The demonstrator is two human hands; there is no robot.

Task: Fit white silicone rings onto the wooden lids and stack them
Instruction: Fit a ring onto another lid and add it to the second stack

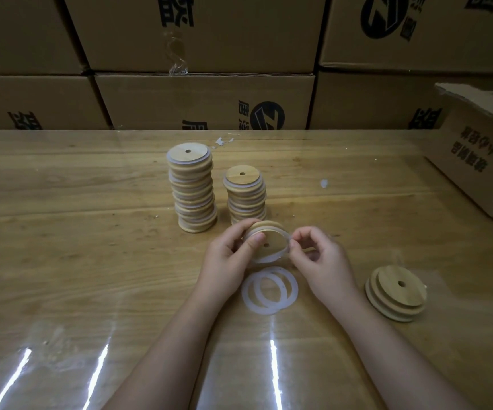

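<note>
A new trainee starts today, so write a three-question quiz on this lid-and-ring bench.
1. True or false: the left hand holds a round wooden lid while the right hand pinches the white silicone ring on it.
2. How many loose white silicone rings lie on the wooden table? A one, B two, C four.
3. Fill in: the taller stack of ringed lids stands to the ___ of the shorter stack.
Key: 1 true; 2 B; 3 left.

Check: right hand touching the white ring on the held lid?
Touching. Head view: right hand pinches the white ring at the held lid's right edge; left hand grips that lid.
</note>
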